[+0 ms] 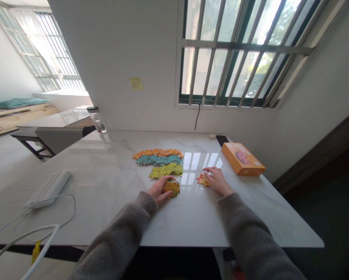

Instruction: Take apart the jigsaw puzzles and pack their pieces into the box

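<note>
My left hand (160,189) is closed round a stack of yellow-brown puzzle pieces (171,188), held low over the white marbled table, with the thumb across its near side. To the right, my right hand (217,180) has curved fingers on a few red and yellow puzzle pieces (203,180) at the tabletop; its thumb is hidden. Just beyond my left hand lie overlapping green puzzle pieces (166,170). Behind them spread a row of blue-teal pieces (158,160) and a row of orange pieces (157,152).
An orange box (243,159) sits at the right edge, with a black phone (222,140) and a small white round object (212,136) behind it. A clear bottle (97,120) stands back left. A white power strip (49,188) with cables lies left on the table (104,182).
</note>
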{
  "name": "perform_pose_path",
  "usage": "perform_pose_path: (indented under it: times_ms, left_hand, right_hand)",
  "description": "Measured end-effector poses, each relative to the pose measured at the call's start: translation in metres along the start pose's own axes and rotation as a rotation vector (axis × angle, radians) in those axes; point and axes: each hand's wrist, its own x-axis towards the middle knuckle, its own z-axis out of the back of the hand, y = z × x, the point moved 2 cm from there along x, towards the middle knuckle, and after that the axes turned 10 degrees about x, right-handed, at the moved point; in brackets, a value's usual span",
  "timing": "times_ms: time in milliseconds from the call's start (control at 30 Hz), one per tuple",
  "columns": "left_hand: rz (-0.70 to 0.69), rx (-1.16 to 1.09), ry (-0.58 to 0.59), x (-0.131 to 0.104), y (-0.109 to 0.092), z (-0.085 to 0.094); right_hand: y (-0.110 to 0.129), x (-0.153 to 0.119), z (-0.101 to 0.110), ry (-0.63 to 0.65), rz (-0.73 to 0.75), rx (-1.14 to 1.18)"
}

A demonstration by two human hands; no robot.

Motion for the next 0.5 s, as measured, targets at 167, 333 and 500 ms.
perform_pose_path:
  times_ms: [167, 333, 500]
  left_hand:
    - [0.008, -0.013, 0.002, 0.000, 0.001, -0.001]
    - [0.011, -0.021, 0.003, 0.000, 0.000, -0.001]
    - [0.026, -0.015, 0.011, -0.001, 0.002, -0.001]
  right_hand:
    - [0.019, -0.015, -0.011, 0.110, 0.033, -0.142]
    - [0.032, -0.018, -0.017, 0.179, 0.117, -0.123]
    - [0.021, -0.009, -0.003, 0.293, 0.224, -0.023]
